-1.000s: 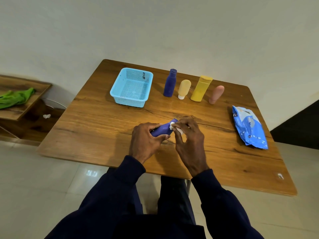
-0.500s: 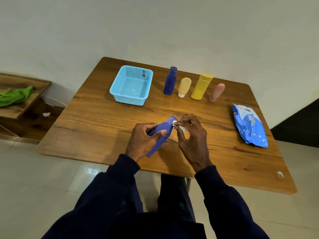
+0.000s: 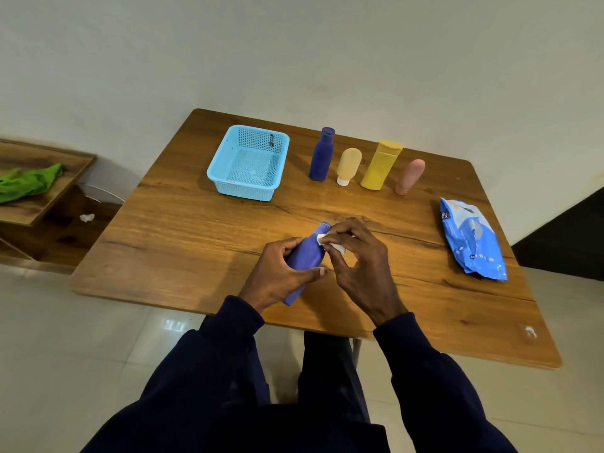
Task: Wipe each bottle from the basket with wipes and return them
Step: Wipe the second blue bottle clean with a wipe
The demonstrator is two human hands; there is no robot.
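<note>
My left hand [image 3: 277, 277] grips a purple-blue bottle [image 3: 307, 256] tilted over the table's near middle, its top pointing away from me. My right hand [image 3: 359, 266] pinches a small white wipe [image 3: 330, 243] against the bottle's upper part. A light blue basket [image 3: 228, 178] stands empty at the back. To its right stand a dark blue bottle [image 3: 322, 155], a cream bottle [image 3: 349, 165], a yellow bottle [image 3: 380, 165] and a pink bottle [image 3: 410, 176] in a row.
A blue pack of wipes [image 3: 470, 237] lies near the table's right edge. The wooden table [image 3: 183, 237] stands against a wall. A low shelf at the left holds a green cloth [image 3: 29, 183]; a crumpled white scrap [image 3: 86, 218] lies below it.
The bottle has turned more upright in my left hand, its lower end now showing below my fingers. My right hand with the wipe stays at the bottle's top end.
</note>
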